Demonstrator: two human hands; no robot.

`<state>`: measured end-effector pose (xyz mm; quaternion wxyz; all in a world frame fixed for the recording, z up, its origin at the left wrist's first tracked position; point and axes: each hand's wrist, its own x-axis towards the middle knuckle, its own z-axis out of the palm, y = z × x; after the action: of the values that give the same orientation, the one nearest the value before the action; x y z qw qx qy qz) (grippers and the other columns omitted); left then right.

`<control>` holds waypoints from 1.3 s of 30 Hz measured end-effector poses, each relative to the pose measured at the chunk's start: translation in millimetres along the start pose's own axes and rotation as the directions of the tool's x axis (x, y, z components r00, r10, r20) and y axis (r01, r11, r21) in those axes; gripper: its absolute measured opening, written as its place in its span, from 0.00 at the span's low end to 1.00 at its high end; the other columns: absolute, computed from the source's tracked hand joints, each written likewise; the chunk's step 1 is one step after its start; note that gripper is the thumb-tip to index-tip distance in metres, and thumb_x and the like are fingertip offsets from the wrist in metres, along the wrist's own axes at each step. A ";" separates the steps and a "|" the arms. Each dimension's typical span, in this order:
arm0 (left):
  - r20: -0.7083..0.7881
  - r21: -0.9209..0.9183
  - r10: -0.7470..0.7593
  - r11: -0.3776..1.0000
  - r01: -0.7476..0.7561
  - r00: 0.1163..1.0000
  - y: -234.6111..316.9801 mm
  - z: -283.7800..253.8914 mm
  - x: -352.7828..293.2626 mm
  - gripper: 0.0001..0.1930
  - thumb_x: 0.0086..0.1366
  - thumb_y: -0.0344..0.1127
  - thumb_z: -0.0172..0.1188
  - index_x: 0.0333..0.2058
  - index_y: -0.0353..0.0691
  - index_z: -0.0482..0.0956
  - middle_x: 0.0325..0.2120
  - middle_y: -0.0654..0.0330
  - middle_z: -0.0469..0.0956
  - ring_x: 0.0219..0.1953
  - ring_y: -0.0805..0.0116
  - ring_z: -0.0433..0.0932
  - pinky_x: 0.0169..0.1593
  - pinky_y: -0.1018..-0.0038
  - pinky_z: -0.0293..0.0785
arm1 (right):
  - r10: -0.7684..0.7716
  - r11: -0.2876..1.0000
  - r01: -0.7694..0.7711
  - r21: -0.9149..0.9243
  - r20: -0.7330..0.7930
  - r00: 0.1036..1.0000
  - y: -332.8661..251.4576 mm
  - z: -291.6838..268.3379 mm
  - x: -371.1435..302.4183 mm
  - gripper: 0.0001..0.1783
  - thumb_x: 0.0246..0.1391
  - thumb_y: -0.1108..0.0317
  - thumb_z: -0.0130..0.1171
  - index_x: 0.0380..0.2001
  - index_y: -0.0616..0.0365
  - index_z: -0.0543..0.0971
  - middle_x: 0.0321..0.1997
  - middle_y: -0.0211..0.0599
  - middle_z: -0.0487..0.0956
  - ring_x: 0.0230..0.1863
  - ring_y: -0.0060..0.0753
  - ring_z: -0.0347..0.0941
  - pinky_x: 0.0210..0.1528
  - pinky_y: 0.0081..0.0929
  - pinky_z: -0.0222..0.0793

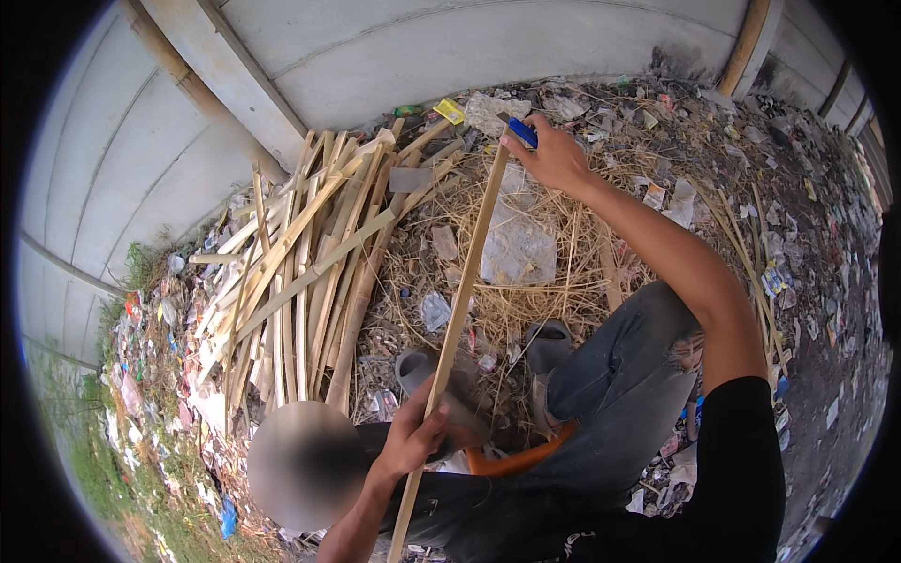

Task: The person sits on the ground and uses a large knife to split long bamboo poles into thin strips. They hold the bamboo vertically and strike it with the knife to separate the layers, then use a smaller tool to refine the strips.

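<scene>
A long, narrow bamboo strip [466, 281] slants across the middle, from the lower edge up toward the wall. My left hand [413, 436] is closed around its lower part, near my legs. Beyond my knees, my right hand [556, 158] grips a blue utility knife [523, 133], with the blade lying at or very near the strip's far end. I cannot tell whether the blade cuts into it. The right thumb rests beside that end of the strip.
On the left lies a heap of split bamboo strips [324, 267]. Thin shavings [572, 300] surround a pale slab [518, 246] in front of me. Litter covers the ground, and a concrete panel wall [488, 47] closes off the far side. My grey sandals [549, 345] stand below the strip.
</scene>
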<state>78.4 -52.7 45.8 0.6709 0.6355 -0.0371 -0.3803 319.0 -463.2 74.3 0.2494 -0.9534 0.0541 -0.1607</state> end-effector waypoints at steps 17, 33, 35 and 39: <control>0.098 0.094 -0.015 0.996 0.006 0.995 0.1 10.7 0.2 0.32 0.77 0.33 0.52 0.74 0.42 0.52 0.18 0.73 0.58 0.17 0.82 0.57 0.21 0.81 0.55 | 0.183 0.975 -0.172 0.142 -0.065 0.981 48.7 -4.0 19.5 0.24 0.65 0.49 0.54 0.29 0.59 0.83 0.28 0.49 0.82 0.33 0.55 0.81 0.39 0.49 0.74; 0.038 0.064 -0.003 0.998 0.001 0.999 -1.0 0.8 -2.9 0.31 0.77 0.33 0.53 0.74 0.44 0.54 0.18 0.72 0.59 0.17 0.82 0.58 0.21 0.82 0.54 | 0.050 0.975 -0.059 0.213 0.047 0.998 40.3 -9.6 13.0 0.26 0.65 0.48 0.57 0.26 0.62 0.80 0.20 0.48 0.77 0.26 0.53 0.75 0.32 0.47 0.67; 0.047 0.074 0.008 0.997 -0.012 0.999 -4.4 -0.5 -2.1 0.30 0.77 0.33 0.52 0.74 0.44 0.54 0.18 0.72 0.59 0.17 0.82 0.58 0.21 0.83 0.55 | -0.012 0.981 0.004 0.192 0.036 0.999 39.3 -10.5 12.3 0.24 0.64 0.49 0.59 0.29 0.63 0.81 0.21 0.49 0.77 0.26 0.54 0.75 0.33 0.47 0.68; 0.114 -0.012 -0.002 1.000 0.003 0.993 3.4 6.7 -3.2 0.30 0.77 0.32 0.51 0.74 0.46 0.54 0.19 0.72 0.58 0.17 0.81 0.58 0.22 0.83 0.55 | 0.048 0.988 -0.021 0.156 -0.176 0.983 39.4 -14.1 13.0 0.23 0.65 0.50 0.59 0.32 0.63 0.80 0.26 0.51 0.80 0.30 0.57 0.77 0.36 0.46 0.70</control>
<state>74.2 -56.8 51.4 0.6710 0.6089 -0.0722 -0.4170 325.7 -506.3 70.1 0.3190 -0.9119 0.0804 -0.2453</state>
